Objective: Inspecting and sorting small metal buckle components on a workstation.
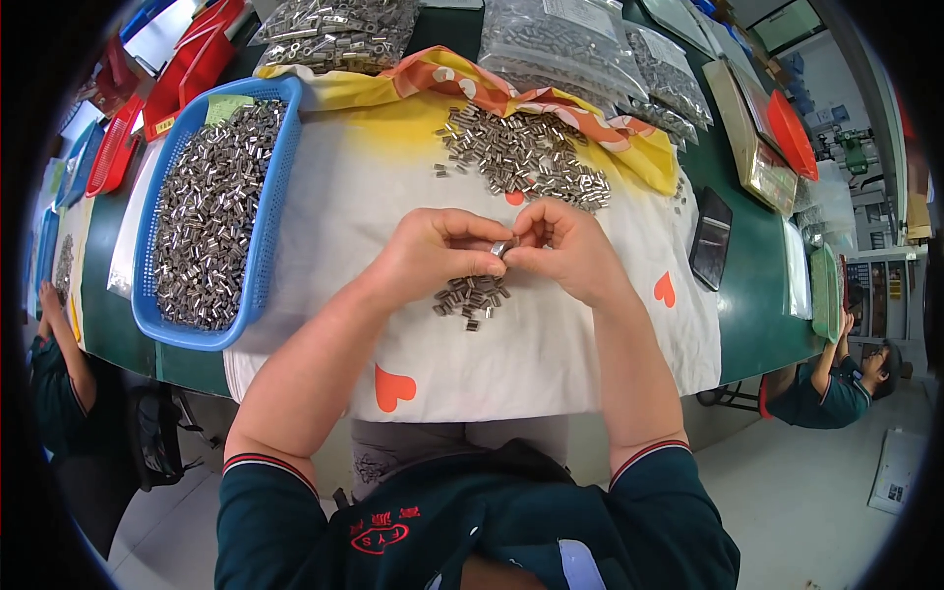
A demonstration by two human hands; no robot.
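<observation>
Over the middle of a white cloth (324, 197), both my hands meet at one small shiny metal piece (500, 248). My left hand (438, 251) pinches it between thumb and fingers. Thumb and fingertips of my right hand (565, 246) are drawn together at its right side; whether they grip the same piece or another tiny one is hidden. Just below the fingers lies a small pile of short metal sleeves (472, 297). Beyond my hands spreads a larger heap of similar sleeves (526, 152).
At left stands a blue plastic basket (145, 265) full of metal sleeves. Clear bags of metal parts (551, 44) line the back, behind a rolled yellow-orange cloth edge (442, 67). A black phone (710, 239) lies at right. Other people sit at both sides.
</observation>
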